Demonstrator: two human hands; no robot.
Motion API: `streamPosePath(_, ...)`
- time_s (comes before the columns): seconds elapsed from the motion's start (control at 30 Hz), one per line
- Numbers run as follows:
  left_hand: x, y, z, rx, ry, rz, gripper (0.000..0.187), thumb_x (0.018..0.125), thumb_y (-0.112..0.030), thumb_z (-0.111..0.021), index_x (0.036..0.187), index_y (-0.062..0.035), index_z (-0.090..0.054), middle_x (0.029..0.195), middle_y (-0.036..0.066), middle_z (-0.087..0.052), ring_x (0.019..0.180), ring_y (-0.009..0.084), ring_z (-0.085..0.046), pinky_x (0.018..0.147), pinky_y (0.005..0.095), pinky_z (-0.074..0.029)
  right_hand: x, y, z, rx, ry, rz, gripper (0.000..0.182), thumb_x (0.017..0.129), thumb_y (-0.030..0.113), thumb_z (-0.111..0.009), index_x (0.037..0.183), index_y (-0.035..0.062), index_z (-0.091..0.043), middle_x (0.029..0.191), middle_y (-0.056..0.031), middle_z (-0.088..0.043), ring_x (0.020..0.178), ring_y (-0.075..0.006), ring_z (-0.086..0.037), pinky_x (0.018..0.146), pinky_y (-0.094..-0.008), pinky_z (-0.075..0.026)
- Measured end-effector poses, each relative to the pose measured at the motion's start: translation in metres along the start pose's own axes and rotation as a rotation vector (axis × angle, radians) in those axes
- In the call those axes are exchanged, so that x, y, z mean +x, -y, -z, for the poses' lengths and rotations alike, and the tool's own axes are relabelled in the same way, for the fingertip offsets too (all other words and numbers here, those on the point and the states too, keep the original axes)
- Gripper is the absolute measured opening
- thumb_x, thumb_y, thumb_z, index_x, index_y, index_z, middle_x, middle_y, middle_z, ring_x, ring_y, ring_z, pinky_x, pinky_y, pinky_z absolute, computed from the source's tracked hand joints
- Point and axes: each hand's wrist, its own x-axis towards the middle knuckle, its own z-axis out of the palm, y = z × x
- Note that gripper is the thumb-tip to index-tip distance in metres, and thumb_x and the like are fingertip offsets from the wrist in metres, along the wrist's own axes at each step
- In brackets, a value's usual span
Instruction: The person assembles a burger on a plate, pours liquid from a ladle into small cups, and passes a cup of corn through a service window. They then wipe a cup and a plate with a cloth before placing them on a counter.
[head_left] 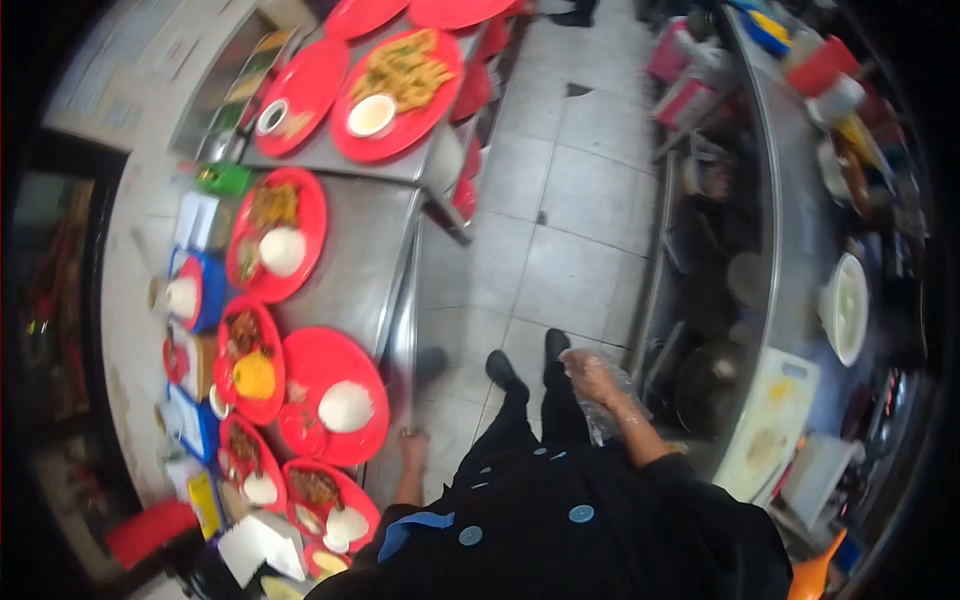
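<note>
Floor [565, 270] open ahead, left hand [413, 446] near counter edge [401, 290], right hand [594, 380] in plastic [602, 426], both grips unclear

At least 9 red plates [312, 72], bearing 4 white rice mounds [346, 406], 1 yellow mound [254, 376] and 1 fried heap [408, 72]; 2 blue boxes [210, 312], 1 oval white bowl [849, 308], 1 cutting board [768, 425], 2 hands [592, 378].

Steel table [350, 255] on the left's pretty packed with red plates [325, 362]; the other table [803, 260], on the right, has a board [768, 422] and a bowl [848, 308].
</note>
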Motion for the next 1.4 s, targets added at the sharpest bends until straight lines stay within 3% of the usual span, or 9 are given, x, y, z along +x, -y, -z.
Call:
streamPosePath(0.1,-0.088,-0.037,-0.044,-0.271,0.55,0.055,0.039,0.071,0.004,-0.052,0.109,0.0007,-0.056,0.109,0.012,-0.059,0.095,0.018,-0.059,0.079,0.0295,-0.048,0.031,0.018,-0.005,-0.16,0.119,-0.164,0.024,0.088,0.022,-0.051,0.101,0.0046,-0.063,0.098,-0.017,-0.063,0.095,-0.035,-0.059,0.081,-0.0416,-0.046)
streamPosePath(0.2,-0.064,-0.042,-0.064,0.397,0.877,-0.601,0.038,0.074,-0.001,-0.059,0.111,-0.0073,-0.061,0.11,0.008,-0.059,0.092,0.02,-0.061,0.084,0.0269,-0.047,0.057,0.012,-0.014,-0.047,-0.004,-0.137,0.039,0.091,0.038,-0.043,0.099,0.0051,-0.062,0.093,-0.0256,-0.06,0.091,-0.0419,-0.057,0.081,-0.0479,-0.044)
streamPosePath(0.33,0.1,-0.016,-0.127,-0.311,0.703,-0.015,0.035,0.077,0.002,-0.055,0.112,-0.0045,-0.058,0.098,0.008,-0.063,0.088,0.0171,-0.062,0.075,0.0276,-0.05,0.084,0.092,0.045,-0.379,-0.242,-0.067,0.054,0.088,0.054,-0.043,0.103,0.0049,-0.06,0.089,-0.0187,-0.064,0.084,-0.0412,-0.059,0.077,-0.0488,-0.045)
streamPosePath(0.43,0.219,-0.078,-0.154,-0.331,0.239,-0.123,0.014,0.085,-0.013,-0.047,0.071,-0.0123,-0.051,0.06,-0.001,-0.044,0.051,0.0109,-0.044,0.045,0.0268,-0.037,0.12,0.091,0.089,-0.484,-0.24,-0.004,0.051,0.087,0.051,-0.049,0.103,0.0041,-0.059,0.085,-0.0188,-0.063,0.079,-0.0371,-0.06,0.072,-0.0471,-0.045)
streamPosePath(0.5,0.3,-0.104,-0.17,-0.627,0.12,-0.062,0.014,0.088,-0.024,-0.052,0.081,-0.0126,-0.057,0.051,-0.003,-0.035,0.039,0.01,-0.033,0.036,0.0278,-0.023,0.138,0.083,0.102,-0.501,-0.285,0.096,0.044,0.086,0.046,-0.053,0.099,0.0045,-0.061,0.08,-0.0185,-0.062,0.076,-0.0352,-0.061,0.069,-0.046,-0.045)
streamPosePath(0.57,0.329,-0.154,-0.164,-0.693,0.02,-0.01,0.022,0.087,-0.032,-0.056,0.091,-0.0112,-0.061,0.062,0.002,-0.053,0.052,0.0159,-0.051,0.045,0.0311,-0.038,0.149,0.084,0.109,-0.467,-0.273,0.048,0.044,0.086,0.046,-0.053,0.098,0.005,-0.063,0.085,-0.0181,-0.063,0.078,-0.0349,-0.06,0.073,-0.044,-0.045)
streamPosePath(1.27,0.398,-0.106,-0.135,0.285,-0.782,-0.907,0.042,0.084,-0.038,-0.061,0.113,-0.0067,-0.056,0.103,0.011,-0.063,0.094,0.0238,-0.06,0.077,0.0388,-0.047,0.17,0.093,0.087,-0.381,-0.346,0.046,0.055,0.085,0.051,-0.042,0.096,0.0007,-0.063,0.084,-0.0171,-0.056,0.081,-0.0288,-0.052,0.074,-0.039,-0.039)
streamPosePath(1.33,0.385,-0.058,-0.143,-0.862,-0.436,-0.683,0.062,0.083,-0.039,-0.06,0.13,-0.0031,-0.042,0.139,0.014,-0.04,0.128,0.0268,-0.037,0.104,0.0425,-0.03,0.173,0.093,0.091,-0.393,-0.336,0.068,0.056,0.085,0.052,-0.041,0.096,0.0009,-0.063,0.084,-0.0171,-0.056,0.08,-0.0289,-0.052,0.073,-0.039,-0.039)
streamPosePath(1.4,0.397,-0.033,-0.147,-0.782,-0.437,-0.672,0.068,0.08,-0.041,-0.063,0.131,-0.0026,-0.04,0.138,0.014,-0.04,0.127,0.0279,-0.036,0.105,0.0418,-0.03,0.176,0.094,0.093,-0.412,-0.314,0.095,0.058,0.084,0.053,-0.041,0.095,0.0011,-0.063,0.084,-0.017,-0.057,0.079,-0.0291,-0.053,0.072,-0.039,-0.04)
